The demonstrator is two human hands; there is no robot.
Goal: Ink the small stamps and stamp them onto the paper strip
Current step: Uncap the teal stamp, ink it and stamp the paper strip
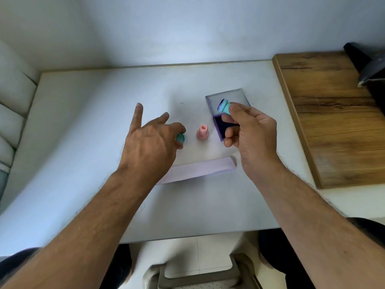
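Holding a teal stamp (224,106) above the ink pad (224,127), the right hand (249,132) grips it; the left hand (152,135) pinches another stamp (180,138) near the table's (83,122) middle, behind the paper strip (198,168).

Left hand (153,140) splayed; right hand (250,132) apparently pinching.

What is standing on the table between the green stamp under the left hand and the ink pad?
In the head view, a pink stamp stands upright between the green stamp and the ink pad, touching neither.
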